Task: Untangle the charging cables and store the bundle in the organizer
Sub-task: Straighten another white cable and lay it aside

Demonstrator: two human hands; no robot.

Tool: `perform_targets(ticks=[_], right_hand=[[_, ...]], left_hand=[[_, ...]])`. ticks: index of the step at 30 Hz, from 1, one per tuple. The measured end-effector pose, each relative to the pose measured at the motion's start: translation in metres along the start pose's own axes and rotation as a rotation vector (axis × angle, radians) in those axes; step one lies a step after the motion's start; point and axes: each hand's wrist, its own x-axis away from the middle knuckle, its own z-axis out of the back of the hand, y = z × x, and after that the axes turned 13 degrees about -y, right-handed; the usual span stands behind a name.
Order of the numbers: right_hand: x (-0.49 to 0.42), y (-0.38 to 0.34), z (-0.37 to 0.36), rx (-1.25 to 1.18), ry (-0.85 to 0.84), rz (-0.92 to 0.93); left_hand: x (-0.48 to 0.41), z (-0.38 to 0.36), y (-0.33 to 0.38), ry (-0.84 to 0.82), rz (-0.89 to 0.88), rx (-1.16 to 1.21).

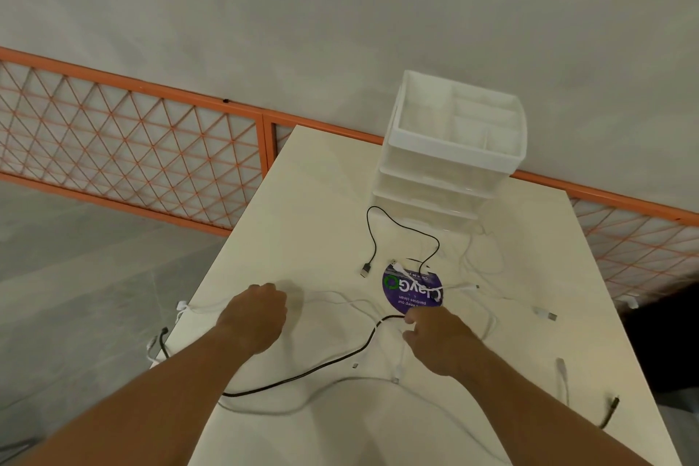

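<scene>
Black cable (368, 339) sits pinched between thumb and forefinger of the right hand (440, 342); the left hand (255, 316) curls its fingers round a white cable (200, 309). Other cables (372, 238) sprawl loose over the cream table (302, 200), in front of the white organizer (454, 147).

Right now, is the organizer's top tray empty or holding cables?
Empty: the organizer's top compartments show only bare white floors. The cables all lie spread on the table. What the drawers hold: cannot tell.
</scene>
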Motion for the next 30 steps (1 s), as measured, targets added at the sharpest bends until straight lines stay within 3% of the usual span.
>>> perform_targets(ticks=[9,19,24,30], right_hand=[[-0.033,0.027,0.034,0.184,0.216,-0.051],[-0.059,0.034,0.023,0.44,0.181,-0.127],[-0.062,0.041,0.024,0.363,0.219,-0.05],[-0.058,0.041,0.027,0.468,0.182,-0.02]], left_hand=[[-0.013,0.02,0.028,0.063,-0.055,0.137],[-0.026,0.028,0.047,0.085,-0.087,0.164],[-0.028,0.033,0.057,0.093,-0.131,0.17],[-0.023,0.042,0.069,0.09,-0.172,0.177]])
